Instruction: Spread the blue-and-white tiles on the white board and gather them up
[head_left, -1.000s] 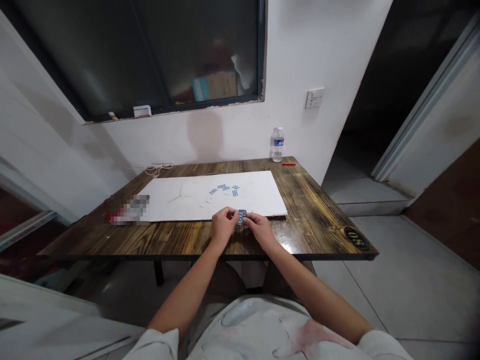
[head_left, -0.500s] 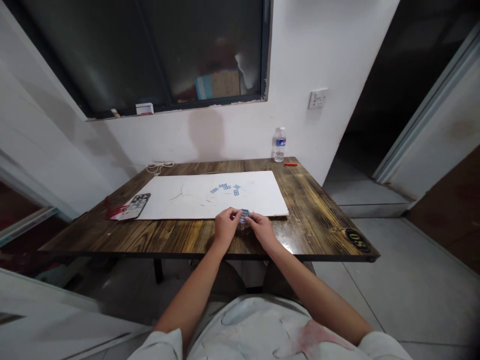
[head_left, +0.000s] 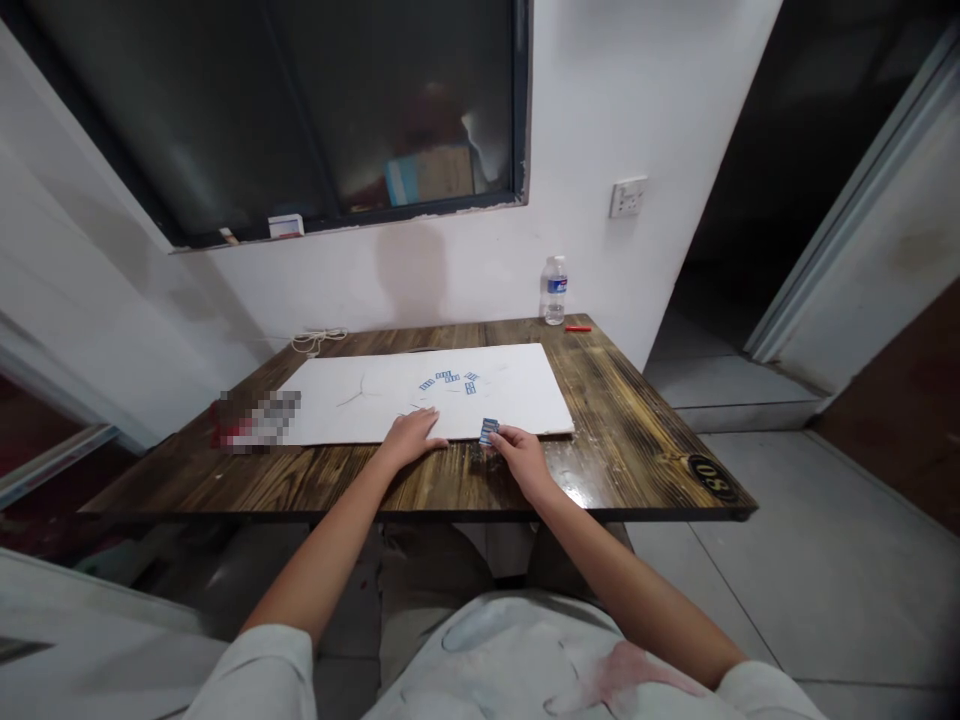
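Note:
My right hand (head_left: 522, 455) pinches a small blue lattice piece (head_left: 488, 430) between thumb and fingers, over the front edge of the white board (head_left: 510, 375). The piece has blue bars with lighter gaps; its material I cannot make out. At the board's front edge, my left hand (head_left: 411, 437) reaches forward with thumb and fingers apart, close to thin dark strips (head_left: 415, 406) on the board. Several similar blue pieces lie farther back, one of them a small blue piece (head_left: 470, 388) set upright in line.
The board rests on a dark wooden table (head_left: 615, 450). A water bottle (head_left: 555, 292) and a red pen-like object (head_left: 578, 328) stand and lie at the back right. A white cord (head_left: 319, 340) is coiled at the back left, with a blurred-out item (head_left: 259, 420) in front.
My left hand has let go of the blue lattice piece and moved left to the board's front edge. My right hand keeps hold of the piece in nearly the same place.

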